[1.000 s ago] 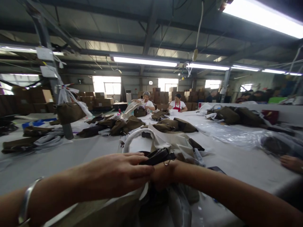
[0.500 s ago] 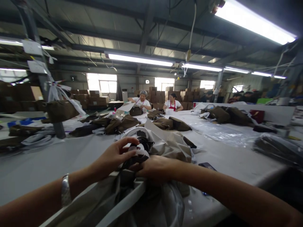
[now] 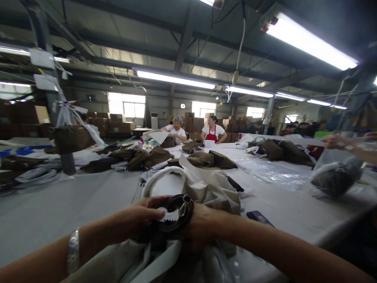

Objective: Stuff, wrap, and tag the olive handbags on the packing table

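Observation:
My left hand (image 3: 138,220) and my right hand (image 3: 200,226) meet at the near edge of the long grey table (image 3: 73,200). Both close around a coiled black strap (image 3: 176,210) with a metal clasp and a bit of white wrapping. The strap sits on top of a grey-beige bag (image 3: 138,261) lying right under my arms. A silver bangle (image 3: 72,251) is on my left wrist. Just beyond my hands lies another beige bag with a white handle (image 3: 206,184).
Several dark olive bags (image 3: 153,155) lie in heaps down the table, with clear plastic sheets (image 3: 273,173) on the right. A black phone (image 3: 260,217) rests near my right forearm. Two people (image 3: 194,131) work at the far end. Another person's hand (image 3: 334,142) holds a bagged item at right.
My hands have pulled the coiled strap lower and closer to me, tightening around it. The view tilted up slightly. A person's hand with a plastic-wrapped bag came into view on the right.

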### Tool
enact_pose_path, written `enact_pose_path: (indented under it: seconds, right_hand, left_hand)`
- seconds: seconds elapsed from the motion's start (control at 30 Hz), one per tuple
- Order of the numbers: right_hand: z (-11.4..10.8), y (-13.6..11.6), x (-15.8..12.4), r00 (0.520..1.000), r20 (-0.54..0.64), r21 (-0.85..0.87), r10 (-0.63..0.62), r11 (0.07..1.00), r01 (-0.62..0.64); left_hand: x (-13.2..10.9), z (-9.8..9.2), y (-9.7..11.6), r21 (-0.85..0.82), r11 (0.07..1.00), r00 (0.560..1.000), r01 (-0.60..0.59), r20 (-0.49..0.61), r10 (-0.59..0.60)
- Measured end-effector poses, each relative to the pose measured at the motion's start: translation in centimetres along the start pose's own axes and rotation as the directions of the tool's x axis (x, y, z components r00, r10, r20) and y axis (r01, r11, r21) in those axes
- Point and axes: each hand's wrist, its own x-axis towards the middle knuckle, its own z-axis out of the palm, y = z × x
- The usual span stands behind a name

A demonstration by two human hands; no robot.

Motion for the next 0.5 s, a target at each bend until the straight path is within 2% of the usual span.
enact_pose_path:
  seconds: [0.07,0.17,0.23,0.3,0.33,0.4,0.47,0.5]
  right_hand:
    - [-0.3,-0.5,0.1,1.000,0.018,-0.005,0.004,1.000,-0.004]
    - [-1.5,-2.0,-0.7,0.998,0.057,-0.108,0.040,0.994,-0.034]
    - [-2.7,-3.3,-1.7,0.998,-0.009,-0.177,0.063,0.982,-0.064]
    - [-4.1,-4.3,-2.9,0.990,-0.128,-0.159,0.065,0.984,-0.086]
    - [-4.8,-4.5,-3.3,0.978,-0.191,-0.118,0.089,0.987,-0.113]
    - [-6.2,-4.4,-3.7,0.931,-0.290,0.007,0.224,0.973,-0.232]
    - [-7.1,-3.4,-3.0,0.863,-0.316,0.146,0.394,0.919,-0.366]
    - [-7.3,-2.7,-2.4,0.846,-0.293,0.188,0.445,0.894,-0.406]
  left_hand:
    - [0.3,-0.5,-0.1,0.057,0.998,0.999,-0.037,0.015,0.036]
    - [1.0,-1.8,-0.2,0.221,0.971,0.996,-0.086,0.004,0.088]
    - [1.3,-2.7,-0.4,0.386,0.914,0.989,-0.122,-0.034,0.146]
    - [1.6,-3.0,-0.4,0.563,0.813,0.975,-0.148,-0.057,0.217]
    - [1.7,-2.9,-0.5,0.638,0.754,0.968,-0.157,-0.052,0.245]
    - [1.9,-2.1,-0.5,0.719,0.663,0.960,-0.209,0.022,0.280]
    - [2.0,-1.0,-0.7,0.704,0.642,0.945,-0.304,0.135,0.299]
    - [1.9,-0.5,-0.8,0.675,0.655,0.935,-0.341,0.170,0.311]
